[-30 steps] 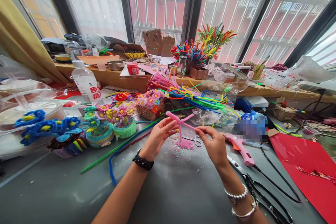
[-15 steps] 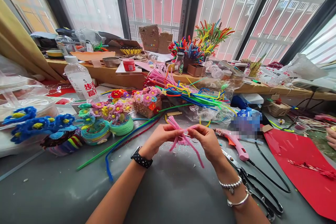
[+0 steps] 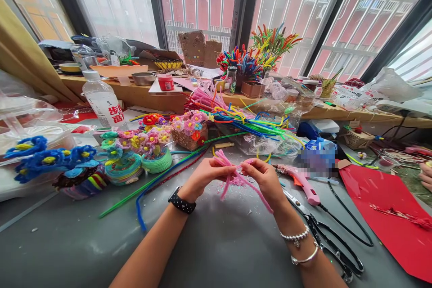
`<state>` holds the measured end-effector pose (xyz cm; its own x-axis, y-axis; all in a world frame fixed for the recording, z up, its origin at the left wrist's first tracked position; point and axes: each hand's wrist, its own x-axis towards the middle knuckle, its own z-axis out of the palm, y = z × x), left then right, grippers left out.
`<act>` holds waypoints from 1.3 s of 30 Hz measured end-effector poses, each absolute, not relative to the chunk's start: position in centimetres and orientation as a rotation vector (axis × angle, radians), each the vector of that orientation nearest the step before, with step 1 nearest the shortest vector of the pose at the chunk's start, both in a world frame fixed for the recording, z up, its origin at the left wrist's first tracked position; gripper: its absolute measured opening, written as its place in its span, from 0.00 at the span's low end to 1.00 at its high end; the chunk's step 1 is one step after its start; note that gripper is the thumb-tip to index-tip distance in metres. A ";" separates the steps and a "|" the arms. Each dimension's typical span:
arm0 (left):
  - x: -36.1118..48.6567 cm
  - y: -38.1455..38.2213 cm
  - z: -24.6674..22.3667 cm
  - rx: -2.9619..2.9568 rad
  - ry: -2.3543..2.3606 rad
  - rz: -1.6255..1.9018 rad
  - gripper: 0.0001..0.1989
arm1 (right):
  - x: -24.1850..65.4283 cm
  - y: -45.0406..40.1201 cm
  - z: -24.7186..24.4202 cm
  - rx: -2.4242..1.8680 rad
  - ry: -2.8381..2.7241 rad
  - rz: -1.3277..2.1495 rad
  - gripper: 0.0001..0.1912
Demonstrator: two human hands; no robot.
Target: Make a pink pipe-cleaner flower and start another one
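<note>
Between my hands, just above the grey table (image 3: 209, 252), is a small bundle of pink pipe cleaners (image 3: 222, 158). My left hand (image 3: 209, 174) pinches the bundle near its middle between thumb and fingers. Fingers closed, my right hand (image 3: 265, 179) grips the same pipe cleaners at the crossing. One loose pink end slants down to the right below my right hand, and a shorter one hangs under my left fingertips. Pink fluff and clippings (image 3: 236, 182) lie on the table beneath. My fingers hide the point where the strands join.
Right of my hands lie a pink glue gun (image 3: 307, 186) with its cord and large black-handled scissors (image 3: 324, 234). Pipe-cleaner flowers in round pots (image 3: 157, 162) stand left. Behind lies a pile of coloured pipe cleaners (image 3: 249, 121). Another person's hand (image 3: 425, 175) shows beyond red sheets (image 3: 388, 211).
The long loose pink end has swung right, toward my right wrist. The shorter hanging end has shifted slightly. Both hands stay in nearly the same place, gripping the bundle.
</note>
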<state>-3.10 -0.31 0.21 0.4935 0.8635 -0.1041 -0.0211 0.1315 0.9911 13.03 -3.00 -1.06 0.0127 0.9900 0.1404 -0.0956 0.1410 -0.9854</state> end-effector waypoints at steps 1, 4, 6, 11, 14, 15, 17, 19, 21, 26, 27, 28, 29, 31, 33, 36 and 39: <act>-3.0 -0.3 0.2 1.278 0.857 0.779 0.13 | 13.0 -3.0 -1.1 -1.039 -1.179 1.132 0.08; -2.8 -0.2 0.1 1.249 0.881 0.823 0.12 | 12.6 -3.1 -1.2 -1.038 -1.111 1.095 0.07; -2.6 -0.3 0.0 1.228 0.883 0.849 0.12 | 12.4 -3.2 -1.3 -1.046 -1.077 1.071 0.08; -2.3 -0.3 0.0 1.204 0.885 0.900 0.12 | 12.1 -3.1 -1.9 -1.047 -1.016 1.057 0.08; -2.5 -0.4 0.2 1.239 0.879 0.855 0.12 | 12.7 -2.9 -1.8 -0.993 -1.000 1.217 0.07; -2.7 -0.4 0.3 1.271 0.874 0.810 0.12 | 13.1 -2.9 -1.6 -0.977 -1.017 1.298 0.07; -2.9 -0.4 0.4 1.357 0.866 0.715 0.12 | 13.7 -2.9 -1.1 -0.960 -1.074 1.435 0.08; -3.0 -0.4 0.3 1.449 0.867 0.638 0.12 | 14.1 -2.9 -0.6 -0.977 -1.135 1.452 0.11; -3.0 -0.4 0.1 1.524 0.857 0.581 0.13 | 14.2 -3.0 -0.4 -1.031 -1.207 1.370 0.12; -2.7 -0.5 -0.3 1.561 0.813 0.522 0.14 | 13.3 -3.0 -1.2 -1.117 -1.437 1.221 0.12; -2.7 -0.6 -0.3 1.556 0.811 0.519 0.14 | 13.2 -3.0 -1.4 -1.123 -1.460 1.207 0.12; -2.7 -0.6 -0.2 1.555 0.808 0.514 0.14 | 13.1 -3.0 -1.6 -1.129 -1.469 1.192 0.12; -2.7 -0.6 -0.2 1.557 0.806 0.513 0.15 | 13.1 -3.0 -1.7 -1.138 -1.468 1.173 0.12; -2.7 -0.6 -0.1 1.559 0.803 0.531 0.15 | 13.2 -2.9 -1.7 -1.144 -1.437 1.138 0.12; -2.8 -0.6 0.1 1.548 0.818 0.567 0.15 | 13.3 -2.9 -1.5 -1.132 -1.388 1.127 0.12; -2.9 -0.6 0.3 1.533 0.851 0.599 0.14 | 13.5 -2.9 -0.9 -1.103 -1.361 1.194 0.11; -3.0 -0.7 0.4 1.562 0.827 0.554 0.15 | 13.6 -3.1 -0.5 -1.053 -1.410 1.327 0.11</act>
<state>-2.97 -0.65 0.41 0.6310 0.7684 -0.1068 0.1941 -0.0232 0.9807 13.65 -3.06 -0.55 -0.2283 0.9719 0.0582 0.0010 0.0600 -0.9982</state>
